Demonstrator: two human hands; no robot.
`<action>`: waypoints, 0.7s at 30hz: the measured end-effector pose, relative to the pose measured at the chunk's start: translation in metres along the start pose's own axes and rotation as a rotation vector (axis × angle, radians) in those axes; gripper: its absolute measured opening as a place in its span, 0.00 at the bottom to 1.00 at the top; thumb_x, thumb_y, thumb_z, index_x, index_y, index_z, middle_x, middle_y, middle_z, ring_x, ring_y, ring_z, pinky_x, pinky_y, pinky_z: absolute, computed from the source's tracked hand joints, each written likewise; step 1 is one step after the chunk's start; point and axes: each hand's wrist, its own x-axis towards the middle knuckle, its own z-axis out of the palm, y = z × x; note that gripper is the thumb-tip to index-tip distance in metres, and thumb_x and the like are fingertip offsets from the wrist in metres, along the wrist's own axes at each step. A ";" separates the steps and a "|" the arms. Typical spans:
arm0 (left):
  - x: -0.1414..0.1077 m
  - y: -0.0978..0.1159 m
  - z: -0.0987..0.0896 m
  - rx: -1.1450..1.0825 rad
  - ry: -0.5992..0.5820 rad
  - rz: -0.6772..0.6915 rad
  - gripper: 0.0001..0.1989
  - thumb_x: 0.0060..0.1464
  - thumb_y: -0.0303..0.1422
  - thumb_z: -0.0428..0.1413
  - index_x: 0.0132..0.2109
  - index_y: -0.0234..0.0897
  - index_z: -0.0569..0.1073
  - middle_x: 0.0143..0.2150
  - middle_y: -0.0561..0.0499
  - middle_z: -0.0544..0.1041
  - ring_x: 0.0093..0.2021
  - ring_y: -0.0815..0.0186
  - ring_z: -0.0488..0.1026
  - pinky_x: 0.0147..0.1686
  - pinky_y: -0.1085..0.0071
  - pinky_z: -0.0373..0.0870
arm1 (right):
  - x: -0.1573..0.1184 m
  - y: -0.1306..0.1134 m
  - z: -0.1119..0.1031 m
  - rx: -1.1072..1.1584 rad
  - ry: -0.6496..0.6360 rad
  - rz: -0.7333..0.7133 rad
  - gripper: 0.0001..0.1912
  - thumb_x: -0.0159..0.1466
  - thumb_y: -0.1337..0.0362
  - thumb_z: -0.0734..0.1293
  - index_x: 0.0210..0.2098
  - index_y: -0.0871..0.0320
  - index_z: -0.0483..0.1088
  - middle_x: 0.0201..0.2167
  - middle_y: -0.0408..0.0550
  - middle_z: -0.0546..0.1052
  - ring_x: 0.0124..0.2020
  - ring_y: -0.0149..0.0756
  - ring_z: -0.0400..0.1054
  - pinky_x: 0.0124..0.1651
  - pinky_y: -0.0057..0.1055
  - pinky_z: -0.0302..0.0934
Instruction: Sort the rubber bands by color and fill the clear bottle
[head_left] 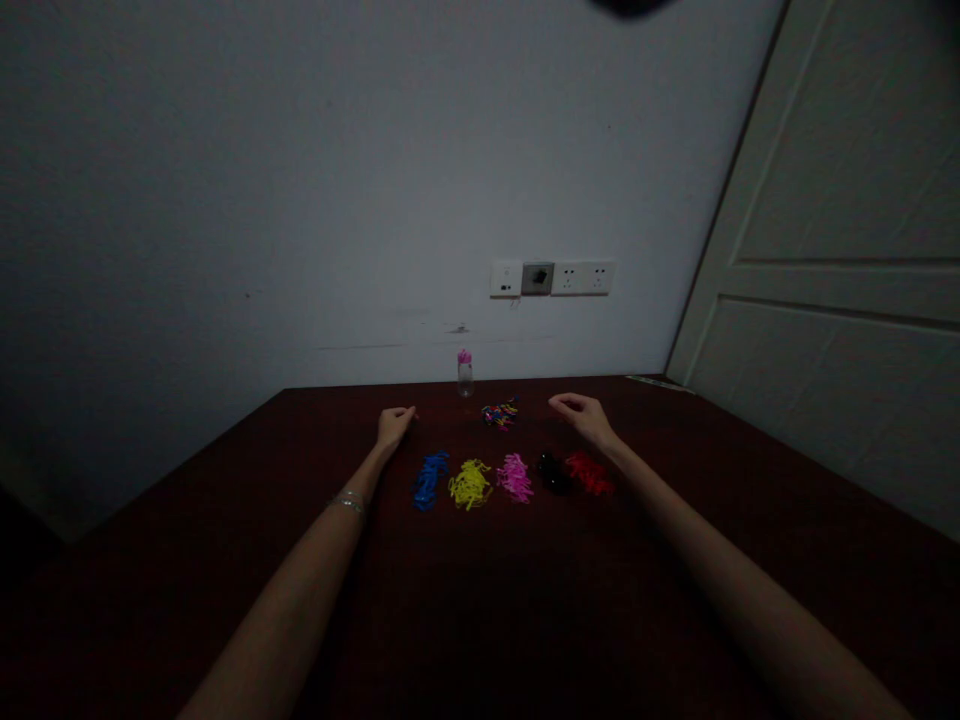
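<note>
My left hand (395, 427) rests over the table left of the colour piles, its fingers closed in a pinch. At its fingertips there may be something tiny, too small to name. Across from it, my right hand (586, 416) is also pinched, thumb and forefinger forming a loop above the red pile; whatever it holds is not visible. Between my arms lie piles of thin strands that look like rubber bands: blue (430, 480), yellow (470, 484), pink (515, 478), black (553, 472) and red (589, 473). Behind them sits a smaller mixed-colour pile (499, 413).
A clear bottle with a pink top (465, 374) stands at the back of the dark red table (480, 600), near the wall. Wall sockets (553, 278) are above the table's back edge. A pale panelled door (847, 280) is on the right.
</note>
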 end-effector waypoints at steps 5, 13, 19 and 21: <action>-0.001 0.002 -0.001 0.002 0.002 0.005 0.19 0.41 0.45 0.52 0.24 0.31 0.74 0.15 0.53 0.67 0.18 0.72 0.60 0.20 0.76 0.52 | -0.012 -0.004 -0.003 0.017 -0.012 0.014 0.20 0.51 0.50 0.66 0.31 0.61 0.74 0.31 0.49 0.76 0.32 0.37 0.69 0.35 0.32 0.62; -0.004 0.005 0.000 -0.004 -0.003 0.001 0.18 0.42 0.44 0.52 0.24 0.31 0.74 0.15 0.53 0.67 0.17 0.72 0.59 0.19 0.76 0.52 | -0.029 0.001 -0.019 -0.200 -0.359 -0.127 0.14 0.54 0.54 0.64 0.27 0.60 0.72 0.29 0.48 0.74 0.33 0.35 0.67 0.38 0.31 0.61; -0.004 0.007 -0.001 0.001 -0.002 -0.005 0.17 0.41 0.43 0.52 0.23 0.31 0.73 0.14 0.54 0.66 0.17 0.72 0.60 0.19 0.76 0.52 | -0.036 0.007 -0.020 -0.283 -0.501 -0.154 0.10 0.56 0.59 0.63 0.28 0.59 0.71 0.30 0.48 0.73 0.33 0.34 0.68 0.38 0.31 0.61; -0.006 0.008 -0.001 0.012 -0.002 -0.011 0.17 0.41 0.43 0.52 0.23 0.31 0.73 0.14 0.53 0.66 0.18 0.71 0.60 0.19 0.76 0.53 | -0.038 0.006 -0.018 -0.299 -0.515 -0.160 0.09 0.56 0.59 0.63 0.28 0.59 0.71 0.30 0.47 0.73 0.33 0.34 0.68 0.38 0.30 0.62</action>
